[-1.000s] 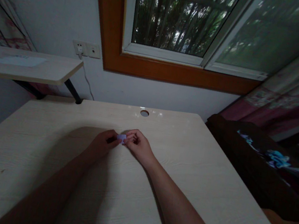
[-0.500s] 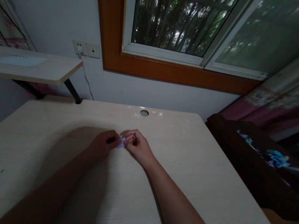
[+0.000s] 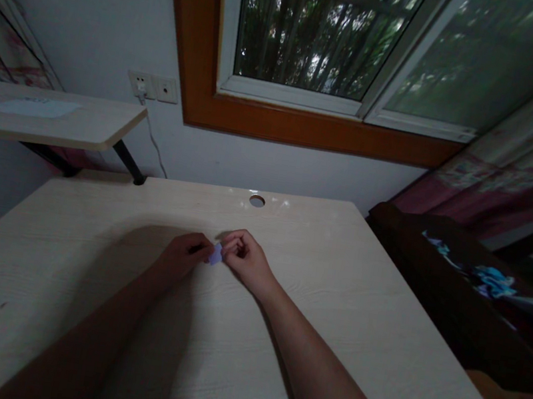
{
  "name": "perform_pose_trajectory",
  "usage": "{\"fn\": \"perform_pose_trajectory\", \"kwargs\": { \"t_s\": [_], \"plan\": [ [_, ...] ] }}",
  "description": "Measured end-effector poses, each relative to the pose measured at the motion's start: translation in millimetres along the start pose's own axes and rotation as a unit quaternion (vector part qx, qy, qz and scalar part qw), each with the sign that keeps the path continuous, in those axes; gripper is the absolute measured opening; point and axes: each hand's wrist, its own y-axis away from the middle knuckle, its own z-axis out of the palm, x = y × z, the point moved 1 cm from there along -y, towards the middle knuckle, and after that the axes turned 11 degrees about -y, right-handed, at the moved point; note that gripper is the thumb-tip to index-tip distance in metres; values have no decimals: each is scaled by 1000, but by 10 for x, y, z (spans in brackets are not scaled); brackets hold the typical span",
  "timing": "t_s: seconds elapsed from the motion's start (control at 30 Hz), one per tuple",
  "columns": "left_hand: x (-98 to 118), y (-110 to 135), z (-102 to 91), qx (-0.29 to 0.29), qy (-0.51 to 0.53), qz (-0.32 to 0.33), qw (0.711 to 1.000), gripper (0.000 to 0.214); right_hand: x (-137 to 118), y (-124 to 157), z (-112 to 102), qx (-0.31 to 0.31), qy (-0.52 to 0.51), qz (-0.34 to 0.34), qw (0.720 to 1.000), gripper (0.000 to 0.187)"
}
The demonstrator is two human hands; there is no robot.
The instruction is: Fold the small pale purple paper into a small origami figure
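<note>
A small piece of light purple paper is between my two hands, over the pale wooden desk. My left hand pinches its left side between thumb and curled fingers. At its right side, my right hand grips the edge with thumb and forefinger, the other fingers curled. My fingertips cover parts of the paper, so its full outline and any folds cannot be made out.
A raised shelf on black legs holds a pale sheet at the left. A round cable hole lies near the desk's back edge. Beyond the right edge stands a dark brown piece of furniture with blue items on it.
The purple paper has turned slightly and shows more of its surface between the fingertips. Both hands stay in nearly the same place.
</note>
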Motion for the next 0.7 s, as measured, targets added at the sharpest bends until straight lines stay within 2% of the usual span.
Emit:
{"fn": "perform_pose_trajectory", "kwargs": {
  "t_s": [0.2,0.4,0.7],
  "plan": [
    [56,-6,-9,2,10,5,1000,27,30,-16,-30,22,-12,0,1000,24],
    [-18,-34,21,-15,-49,-2,999,31,31,-31,-44,34,-37,-7,999,23],
    [-44,-21,30,-26,-53,-16,998,30,63,4,-29,-1,27,-17,999,34]
  ]
}}
